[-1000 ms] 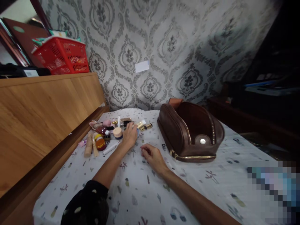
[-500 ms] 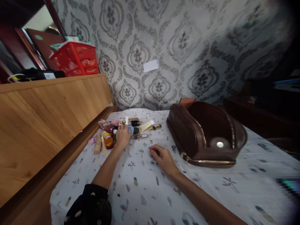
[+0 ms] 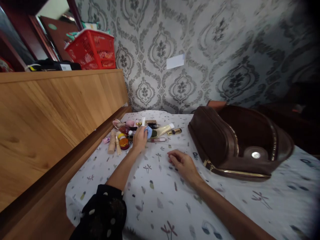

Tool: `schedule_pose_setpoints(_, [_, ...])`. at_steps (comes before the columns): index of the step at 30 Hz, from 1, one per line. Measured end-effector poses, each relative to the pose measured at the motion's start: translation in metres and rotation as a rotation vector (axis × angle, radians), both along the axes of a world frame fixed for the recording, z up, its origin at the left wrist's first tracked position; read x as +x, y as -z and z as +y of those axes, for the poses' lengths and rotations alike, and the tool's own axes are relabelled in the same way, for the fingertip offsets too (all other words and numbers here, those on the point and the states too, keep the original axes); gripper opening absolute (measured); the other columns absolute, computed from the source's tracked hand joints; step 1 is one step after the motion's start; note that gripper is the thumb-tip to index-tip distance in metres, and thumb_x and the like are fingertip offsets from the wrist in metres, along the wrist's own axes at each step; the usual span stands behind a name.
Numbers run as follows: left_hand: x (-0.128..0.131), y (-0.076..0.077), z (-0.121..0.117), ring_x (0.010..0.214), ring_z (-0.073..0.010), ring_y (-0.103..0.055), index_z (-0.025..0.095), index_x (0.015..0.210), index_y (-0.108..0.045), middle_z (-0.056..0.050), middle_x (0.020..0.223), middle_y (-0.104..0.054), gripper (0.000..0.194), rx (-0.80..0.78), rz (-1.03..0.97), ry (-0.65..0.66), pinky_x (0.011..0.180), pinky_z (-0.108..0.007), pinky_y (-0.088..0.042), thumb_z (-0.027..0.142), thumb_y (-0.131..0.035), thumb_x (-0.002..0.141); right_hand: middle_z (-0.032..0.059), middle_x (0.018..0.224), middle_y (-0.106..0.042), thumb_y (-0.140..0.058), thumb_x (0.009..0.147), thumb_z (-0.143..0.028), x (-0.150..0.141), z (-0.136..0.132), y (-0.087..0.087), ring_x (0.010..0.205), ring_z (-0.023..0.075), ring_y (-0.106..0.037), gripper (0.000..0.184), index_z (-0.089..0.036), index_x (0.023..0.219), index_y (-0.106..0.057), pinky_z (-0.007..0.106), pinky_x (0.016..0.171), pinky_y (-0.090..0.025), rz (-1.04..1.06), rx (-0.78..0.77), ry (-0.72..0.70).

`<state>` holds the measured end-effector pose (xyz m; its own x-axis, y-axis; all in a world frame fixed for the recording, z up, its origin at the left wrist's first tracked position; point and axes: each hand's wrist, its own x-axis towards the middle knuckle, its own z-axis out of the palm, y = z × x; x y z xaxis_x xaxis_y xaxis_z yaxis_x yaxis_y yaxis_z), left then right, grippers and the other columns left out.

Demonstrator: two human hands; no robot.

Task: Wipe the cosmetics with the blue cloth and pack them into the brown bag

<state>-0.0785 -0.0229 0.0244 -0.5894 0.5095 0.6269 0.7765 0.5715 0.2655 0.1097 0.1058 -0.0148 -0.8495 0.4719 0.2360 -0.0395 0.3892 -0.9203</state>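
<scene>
A person's left hand (image 3: 140, 139) reaches into a cluster of cosmetics at the far left of a printed white cloth (image 3: 160, 193) — its fingers bend downward beside a blue item (image 3: 149, 132), and whether they pinch anything cannot be told. An amber jar (image 3: 124, 144) and a beige bottle (image 3: 112, 142) lie just left of that hand; a cream tube (image 3: 163, 129) with a white cap and a black-and-gold tube (image 3: 174, 131) lie to its right. The right hand (image 3: 184, 164) is low over the middle of the cloth, fingers half curled; whether the tips meet is unclear. To its right, a brown bag (image 3: 212, 143) stands unzipped — its mouth gaping. At far left, a red basket (image 3: 92, 50) sits atop a wooden panel (image 3: 62, 106).
</scene>
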Motion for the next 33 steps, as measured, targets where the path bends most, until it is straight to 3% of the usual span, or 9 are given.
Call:
schedule_pose_setpoints(8, [-0.037,-0.026,-0.035,0.116,-0.0216,-0.058,0.016,0.128,-0.050,-0.011,0.126,-0.062,0.035,0.160,-0.034,-0.185,0.100,-0.034,-0.044,0.013,-0.033,0.097,0.0061,0.066,-0.066,-0.049,0.077,-0.045,0.002,-0.002,-0.004,0.058,0.0193,-0.058,0.036,-0.017,0.089,-0.066,0.029,0.051,-0.044,-0.039,0.013,-0.009])
schedule_pose_setpoints(12, [-0.059,-0.044,-0.051,0.115,-0.0252,-0.058,0.018,0.122,-0.059,-0.012,0.119,-0.064,0.035,0.053,-0.046,-0.287,0.099,-0.037,-0.044,0.016,-0.036,0.096,0.0055,0.066,-0.065,-0.047,0.076,-0.045,0.002,-0.002,-0.005,0.058,0.0188,-0.057,0.036,-0.017,0.088,-0.066,0.029,0.052,-0.043,-0.053,0.024,-0.010])
schedule_pose_setpoints(16, [-0.084,-0.054,-0.047,0.110,-0.0289,-0.059,0.018,0.117,-0.065,-0.016,0.117,-0.063,0.034,-0.108,-0.069,-0.400,0.096,-0.041,-0.045,0.022,-0.039,0.096,0.0047,0.066,-0.065,-0.047,0.077,-0.045,0.002,-0.001,-0.005,0.059,0.0180,-0.056,0.035,-0.017,0.087,-0.066,0.029,0.055,-0.043,-0.050,0.028,-0.012])
schedule_pose_setpoints(24, [-0.125,-0.046,-0.011,0.125,-0.0371,-0.049,0.013,0.113,-0.068,-0.023,0.131,-0.057,0.040,-0.363,-0.090,-0.485,0.098,-0.047,-0.043,0.041,-0.052,0.091,0.0032,0.064,-0.062,-0.046,0.079,-0.041,0.004,-0.003,-0.009,0.058,0.0165,-0.052,0.032,-0.016,0.086,-0.066,0.028,0.053,-0.039,-0.049,0.027,-0.020])
schedule_pose_setpoints(29, [-0.141,-0.039,0.005,0.119,-0.0372,-0.057,0.009,0.111,-0.069,-0.024,0.116,-0.067,0.042,-0.441,-0.127,-0.438,0.093,-0.044,-0.047,0.042,-0.057,0.088,0.0026,0.065,-0.062,-0.047,0.081,-0.039,0.005,-0.003,-0.009,0.060,0.0163,-0.053,0.030,-0.017,0.087,-0.066,0.027,0.053,-0.039,-0.045,0.011,-0.013])
schedule_pose_setpoints(33, [-0.146,-0.039,0.003,0.114,-0.0356,-0.061,0.011,0.114,-0.068,-0.021,0.118,-0.067,0.044,-0.429,-0.141,-0.412,0.090,-0.042,-0.049,0.045,-0.050,0.092,0.0032,0.066,-0.063,-0.047,0.081,-0.038,0.004,-0.002,-0.008,0.061,0.0161,-0.053,0.030,-0.016,0.087,-0.066,0.027,0.055,-0.039,-0.059,0.033,-0.017])
